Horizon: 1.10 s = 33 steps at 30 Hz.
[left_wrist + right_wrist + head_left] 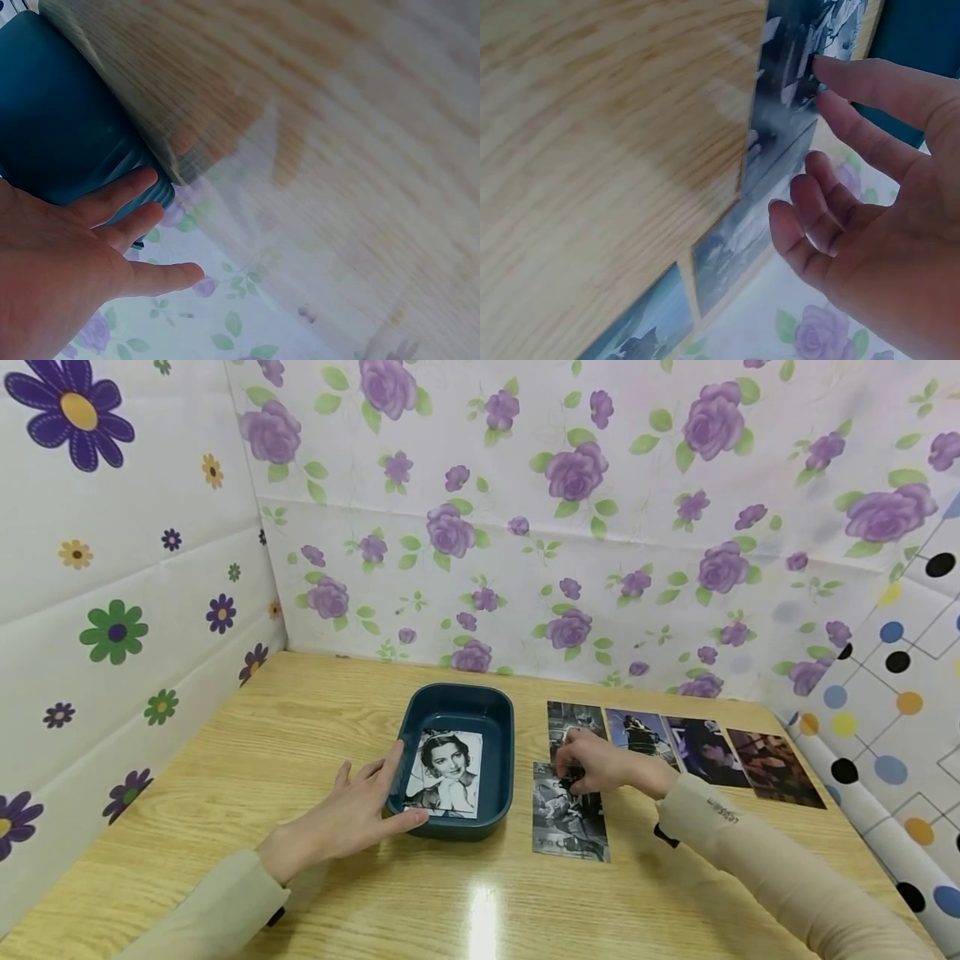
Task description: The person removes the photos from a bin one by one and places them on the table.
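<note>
A dark blue rectangular dish stands on the table, with a black-and-white portrait photo of a person lying inside. Fingers spread, my left hand rests along the dish's left side, its thumb at the front rim. In the left wrist view, the fingers lie against the blue outer wall. A second black-and-white photo lies flat to the right of the dish. Over its top end is my right hand, thumb and index fingertips close together at the photo's surface; the other fingers curve loosely.
Behind the right hand, a row of photos runs rightward: a grey one, one with a dark figure on blue, a purple-dark one and a brownish one. Flower-patterned cloth walls the wooden table.
</note>
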Each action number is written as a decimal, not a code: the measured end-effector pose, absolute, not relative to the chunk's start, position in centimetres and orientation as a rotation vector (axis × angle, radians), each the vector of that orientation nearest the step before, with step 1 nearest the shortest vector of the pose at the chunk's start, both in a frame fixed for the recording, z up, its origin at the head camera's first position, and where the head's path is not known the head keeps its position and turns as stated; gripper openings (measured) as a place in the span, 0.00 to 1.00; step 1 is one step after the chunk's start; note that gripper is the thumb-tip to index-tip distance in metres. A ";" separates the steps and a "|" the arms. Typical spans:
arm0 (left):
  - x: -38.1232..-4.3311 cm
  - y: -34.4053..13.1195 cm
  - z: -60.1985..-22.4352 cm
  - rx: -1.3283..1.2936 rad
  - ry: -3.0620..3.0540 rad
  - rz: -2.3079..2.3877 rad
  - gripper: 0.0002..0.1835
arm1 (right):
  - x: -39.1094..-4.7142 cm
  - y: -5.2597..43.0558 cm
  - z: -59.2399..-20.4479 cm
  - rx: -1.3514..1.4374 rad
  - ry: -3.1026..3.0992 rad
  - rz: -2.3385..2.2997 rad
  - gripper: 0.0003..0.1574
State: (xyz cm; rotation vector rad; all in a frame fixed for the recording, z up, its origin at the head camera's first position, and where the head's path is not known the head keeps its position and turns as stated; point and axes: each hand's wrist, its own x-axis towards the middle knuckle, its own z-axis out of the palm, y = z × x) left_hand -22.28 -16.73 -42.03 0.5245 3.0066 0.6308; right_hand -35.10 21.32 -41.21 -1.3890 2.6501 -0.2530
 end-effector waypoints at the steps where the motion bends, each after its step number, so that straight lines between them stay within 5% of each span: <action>1: -22.3 -16.7 -42.0 0.528 3.007 0.631 0.58 | -35.1 21.2 -41.1 -1.397 2.645 -0.268 0.09; 15: -22.3 -16.8 -42.0 0.529 3.001 0.632 0.56 | -39.1 13.3 -34.2 -1.298 2.405 -0.915 0.07; 33: -22.6 -16.6 -42.3 0.540 2.995 0.644 0.56 | -42.9 4.2 -37.2 -1.273 2.126 -0.387 0.05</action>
